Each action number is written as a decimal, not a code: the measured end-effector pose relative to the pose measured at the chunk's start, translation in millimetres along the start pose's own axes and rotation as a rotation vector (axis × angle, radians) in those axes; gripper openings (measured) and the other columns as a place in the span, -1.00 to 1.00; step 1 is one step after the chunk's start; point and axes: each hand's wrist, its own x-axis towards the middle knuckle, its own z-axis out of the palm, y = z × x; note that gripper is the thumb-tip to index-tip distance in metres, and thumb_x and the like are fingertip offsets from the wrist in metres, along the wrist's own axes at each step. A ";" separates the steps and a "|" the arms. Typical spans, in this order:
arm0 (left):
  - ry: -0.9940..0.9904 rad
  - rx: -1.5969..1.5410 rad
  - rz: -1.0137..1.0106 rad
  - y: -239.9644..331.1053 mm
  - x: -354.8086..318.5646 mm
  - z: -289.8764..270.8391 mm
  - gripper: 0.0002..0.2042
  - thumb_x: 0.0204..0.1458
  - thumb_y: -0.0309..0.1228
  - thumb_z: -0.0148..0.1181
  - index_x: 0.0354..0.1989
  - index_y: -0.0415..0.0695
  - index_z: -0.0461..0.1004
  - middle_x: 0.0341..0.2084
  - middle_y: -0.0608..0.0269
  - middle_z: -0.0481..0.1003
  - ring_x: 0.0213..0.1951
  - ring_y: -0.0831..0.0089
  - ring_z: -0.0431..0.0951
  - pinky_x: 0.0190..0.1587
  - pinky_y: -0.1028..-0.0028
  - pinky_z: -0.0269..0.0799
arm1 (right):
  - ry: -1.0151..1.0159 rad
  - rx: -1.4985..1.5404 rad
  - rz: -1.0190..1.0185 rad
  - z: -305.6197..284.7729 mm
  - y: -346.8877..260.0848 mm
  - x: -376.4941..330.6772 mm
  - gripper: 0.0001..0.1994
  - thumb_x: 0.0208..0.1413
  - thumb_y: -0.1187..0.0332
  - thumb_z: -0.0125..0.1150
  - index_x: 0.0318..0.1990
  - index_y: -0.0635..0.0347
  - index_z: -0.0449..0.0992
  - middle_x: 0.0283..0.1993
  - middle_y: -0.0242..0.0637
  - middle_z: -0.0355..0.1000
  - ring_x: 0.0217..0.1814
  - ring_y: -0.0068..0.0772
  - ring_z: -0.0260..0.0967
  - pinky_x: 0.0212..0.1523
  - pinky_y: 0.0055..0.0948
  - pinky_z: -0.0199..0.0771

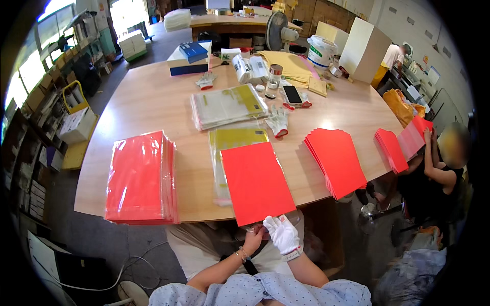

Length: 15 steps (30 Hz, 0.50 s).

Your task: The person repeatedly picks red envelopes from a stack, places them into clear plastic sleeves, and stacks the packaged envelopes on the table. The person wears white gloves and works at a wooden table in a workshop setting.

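Observation:
A flat red sheet (258, 181) lies in front of me, its lower edge reaching past the table's front edge. Under it is a stack of clear plastic bags (219, 153) with a yellow-green printed panel. My right hand (282, 233), in a white knitted glove, closes on the sheet's lower right edge. Just left of it, my bare left hand (253, 238) is closed below the same edge, near a bit of clear plastic; what its fingers hold is hidden. To the left stands a thick pile of red sheets in clear bags (138, 176). A fanned stack of red sheets (337, 160) sits at the right.
Farther back on the wooden table (138, 102) lie more clear bags (229, 104), work gloves (278, 121), a phone (292, 94) and a glass jar (274, 79). A fan (275, 33) and white bucket (321, 51) stand behind. At right, a co-worker (441, 176) handles red sheets.

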 end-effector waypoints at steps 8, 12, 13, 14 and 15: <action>0.191 -0.342 -0.078 59.7 -37.1 -37.1 -0.67 0.07 -0.33 0.08 0.02 -0.11 0.37 -0.16 0.34 0.45 -0.10 0.56 0.42 -0.19 0.54 0.38 | -0.120 -0.800 0.046 -0.6 -9.8 -17.8 -0.84 0.16 0.46 -0.05 -0.12 0.27 0.32 -0.29 -0.23 0.41 -0.34 -0.39 0.42 -0.32 -0.37 0.46; 0.056 -0.148 -0.145 57.5 -37.5 -62.4 -0.66 0.17 -0.25 -0.10 -0.08 -0.26 0.43 -0.10 0.20 0.45 -0.07 0.43 0.43 -0.06 0.40 0.33 | -0.372 -1.827 -0.718 53.3 14.6 -10.3 -0.96 -0.04 0.49 0.10 -0.41 0.25 0.42 -0.36 -0.21 0.33 -0.32 -0.25 0.37 -0.33 -0.36 0.37; 0.072 -0.187 -0.157 55.1 -40.5 -62.8 -0.66 0.18 -0.25 -0.12 -0.11 -0.25 0.44 -0.10 0.20 0.46 -0.09 0.43 0.44 -0.06 0.40 0.34 | -0.370 -1.939 -0.712 60.0 24.0 -7.8 -0.90 -0.12 0.45 0.15 -0.40 0.22 0.42 -0.34 -0.18 0.31 -0.26 -0.13 0.33 -0.28 -0.28 0.37; 0.083 -0.221 -0.164 51.8 -40.5 -63.9 -0.66 0.18 -0.24 -0.14 -0.13 -0.25 0.45 -0.11 0.20 0.46 -0.10 0.44 0.44 -0.06 0.40 0.34 | -0.362 -2.015 -0.725 62.2 34.9 -3.2 -0.88 -0.18 0.43 0.18 -0.43 0.18 0.42 -0.31 -0.22 0.31 -0.31 -0.10 0.32 -0.32 -0.26 0.37; 0.093 -0.254 -0.172 48.5 -40.1 -64.6 -0.66 0.19 -0.24 -0.16 -0.16 -0.25 0.46 -0.12 0.20 0.47 -0.12 0.45 0.45 -0.06 0.39 0.34 | -0.380 -2.088 -0.756 59.6 45.6 1.4 -0.88 -0.19 0.41 0.18 -0.44 0.17 0.41 -0.32 -0.22 0.30 -0.30 -0.11 0.32 -0.32 -0.26 0.38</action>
